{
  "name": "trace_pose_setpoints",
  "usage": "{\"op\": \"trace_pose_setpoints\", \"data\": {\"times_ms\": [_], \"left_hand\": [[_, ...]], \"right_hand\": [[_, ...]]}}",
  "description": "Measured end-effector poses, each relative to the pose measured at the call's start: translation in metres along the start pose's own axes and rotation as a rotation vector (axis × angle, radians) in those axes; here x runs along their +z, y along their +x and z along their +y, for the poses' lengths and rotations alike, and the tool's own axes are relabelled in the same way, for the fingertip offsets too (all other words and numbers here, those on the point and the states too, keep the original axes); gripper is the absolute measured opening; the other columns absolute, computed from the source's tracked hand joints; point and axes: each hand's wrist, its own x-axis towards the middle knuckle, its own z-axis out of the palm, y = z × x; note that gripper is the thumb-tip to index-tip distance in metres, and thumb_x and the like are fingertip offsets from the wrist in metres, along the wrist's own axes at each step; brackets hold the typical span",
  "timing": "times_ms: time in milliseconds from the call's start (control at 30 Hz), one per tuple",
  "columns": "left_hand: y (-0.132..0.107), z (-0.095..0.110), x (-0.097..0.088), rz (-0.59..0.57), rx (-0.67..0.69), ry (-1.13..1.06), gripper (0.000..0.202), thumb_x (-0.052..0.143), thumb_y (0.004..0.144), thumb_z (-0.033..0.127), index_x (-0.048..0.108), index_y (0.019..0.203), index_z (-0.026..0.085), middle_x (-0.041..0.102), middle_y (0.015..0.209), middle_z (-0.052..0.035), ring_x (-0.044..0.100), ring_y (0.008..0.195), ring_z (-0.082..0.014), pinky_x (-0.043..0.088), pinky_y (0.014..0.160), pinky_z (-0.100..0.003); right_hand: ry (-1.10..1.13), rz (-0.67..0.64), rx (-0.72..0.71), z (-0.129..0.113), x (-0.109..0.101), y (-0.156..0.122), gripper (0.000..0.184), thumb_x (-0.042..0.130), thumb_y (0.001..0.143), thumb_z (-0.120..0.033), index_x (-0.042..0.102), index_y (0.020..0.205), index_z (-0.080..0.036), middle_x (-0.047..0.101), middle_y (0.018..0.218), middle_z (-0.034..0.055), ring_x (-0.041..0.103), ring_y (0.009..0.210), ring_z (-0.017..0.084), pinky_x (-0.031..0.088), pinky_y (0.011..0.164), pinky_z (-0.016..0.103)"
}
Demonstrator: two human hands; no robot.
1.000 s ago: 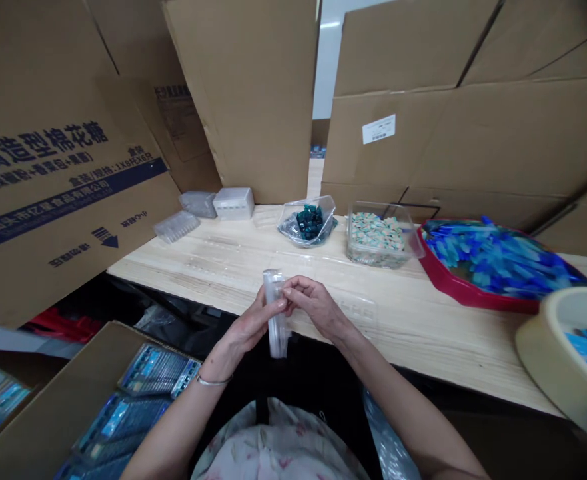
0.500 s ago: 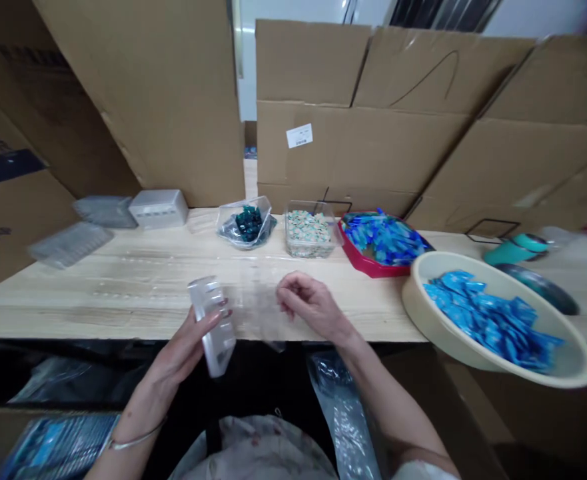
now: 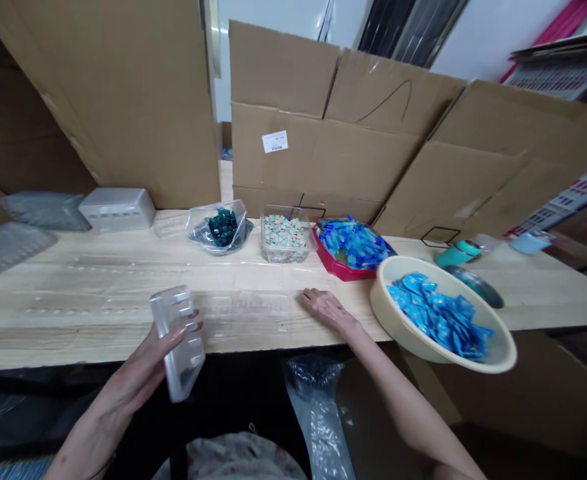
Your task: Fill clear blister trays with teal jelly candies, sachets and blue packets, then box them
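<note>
Currently, left hand holds a clear plastic tray at eleven o'clock, narrowly gripped, palm supporting it; right hand lies open, empty, on the wooden bench at one o'clock.

The clear rectangular plastic tray looked smooth and glossy. The long pale wooden tabletop had a smooth, fine-grained finish, the brown corrugated cardboard sheets looked matt, and the round cream plastic basin held glossy blue plastic sachets.
</note>
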Motion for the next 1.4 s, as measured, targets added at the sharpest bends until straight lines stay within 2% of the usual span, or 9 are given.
{"op": "trace_pose_setpoints", "data": {"times_ms": [133, 200, 267, 333, 433, 533, 733, 1067, 1400], "left_hand": [[-0.002, -0.002, 0.012, -0.062, 0.048, -0.002, 0.061, 0.076, 0.067, 0.038, 0.055, 0.121, 0.023, 0.063, 0.119, -0.0097, 0.057, 0.112, -0.0291, 0.047, 0.09, -0.038], [-0.003, -0.002, 0.019, -0.093, 0.081, -0.015, 0.058, 0.077, 0.065, 0.036, 0.056, 0.118, 0.021, 0.065, 0.113, -0.0096, 0.058, 0.109, -0.0276, 0.046, 0.089, -0.036], [-0.002, -0.002, 0.027, -0.122, 0.121, -0.027, 0.058, 0.079, 0.063, 0.033, 0.058, 0.115, 0.021, 0.064, 0.111, -0.0086, 0.058, 0.106, -0.0264, 0.044, 0.089, -0.036], [0.002, -0.003, 0.035, -0.175, 0.149, -0.027, 0.056, 0.078, 0.065, 0.031, 0.057, 0.116, 0.022, 0.062, 0.112, -0.0077, 0.057, 0.104, -0.025, 0.043, 0.088, -0.035], [0.008, -0.005, 0.045, -0.271, 0.213, 0.006, 0.052, 0.074, 0.07, 0.029, 0.054, 0.118, 0.022, 0.061, 0.107, -0.007, 0.057, 0.1, -0.0227, 0.04, 0.086, -0.035], [0.014, -0.009, 0.051, -0.343, 0.318, 0.051, 0.047, 0.072, 0.073, 0.028, 0.053, 0.115, 0.019, 0.059, 0.095, -0.0046, 0.055, 0.087, -0.0181, 0.039, 0.081, -0.033], [0.016, -0.011, 0.048, -0.294, 0.318, 0.069, 0.052, 0.075, 0.07, 0.029, 0.05, 0.114, 0.018, 0.056, 0.084, -0.0011, 0.051, 0.077, -0.0146, 0.036, 0.077, -0.031], [0.019, -0.014, 0.044, -0.268, 0.284, 0.031, 0.056, 0.076, 0.069, 0.03, 0.05, 0.117, 0.019, 0.056, 0.087, -0.0017, 0.051, 0.078, -0.0144, 0.037, 0.077, -0.03], [0.022, -0.015, 0.042, -0.34, 0.299, 0.006, 0.033, 0.066, 0.078, 0.031, 0.054, 0.106, 0.018, 0.056, 0.083, -0.0023, 0.05, 0.078, -0.0147, 0.036, 0.071, -0.027]], "right_hand": [[0.085, 0.04, 0.02, -0.002, 0.001, 0.006, 0.027, 0.04, 0.086, -0.002, 0.058, 0.102, -0.013, 0.061, 0.104, 0.0135, 0.059, 0.089, 0.023, 0.046, 0.068, 0.031], [0.215, 0.124, 0.096, -0.008, -0.006, 0.009, 0.026, 0.038, 0.088, -0.005, 0.059, 0.1, -0.013, 0.061, 0.104, 0.0135, 0.061, 0.087, 0.022, 0.046, 0.067, 0.029], [0.486, 0.305, 0.173, -0.021, -0.021, 0.013, 0.023, 0.038, 0.092, -0.014, 0.06, 0.097, -0.015, 0.062, 0.102, 0.0121, 0.062, 0.083, 0.019, 0.047, 0.067, 0.028], [0.9, 0.448, 0.188, -0.042, -0.044, 0.021, 0.021, 0.042, 0.093, -0.028, 0.059, 0.094, -0.017, 0.064, 0.087, 0.0078, 0.061, 0.072, 0.016, 0.048, 0.064, 0.027], [1.505, 0.353, 0.058, -0.083, -0.084, 0.034, 0.025, 0.052, 0.087, -0.041, 0.058, 0.093, -0.017, 0.059, 0.062, -0.0004, 0.056, 0.053, 0.012, 0.047, 0.053, 0.025], [1.766, 0.229, -0.09, -0.112, -0.111, 0.048, 0.028, 0.059, 0.083, -0.043, 0.059, 0.092, -0.016, 0.058, 0.062, -0.0019, 0.057, 0.054, 0.011, 0.048, 0.053, 0.024], [1.932, 0.206, -0.12, -0.125, -0.116, 0.062, 0.03, 0.065, 0.077, -0.044, 0.06, 0.08, -0.015, 0.059, 0.067, -0.0012, 0.055, 0.056, 0.009, 0.048, 0.054, 0.023], [2.049, 0.166, -0.104, -0.131, -0.11, 0.07, 0.028, 0.068, 0.074, -0.042, 0.059, 0.076, -0.015, 0.058, 0.065, -0.0022, 0.053, 0.055, 0.009, 0.046, 0.054, 0.023], [2.122, 0.228, -0.11, -0.126, -0.101, 0.07, 0.021, 0.065, 0.078, -0.036, 0.06, 0.078, -0.015, 0.059, 0.058, -0.0021, 0.054, 0.052, 0.01, 0.044, 0.052, 0.022]]}}
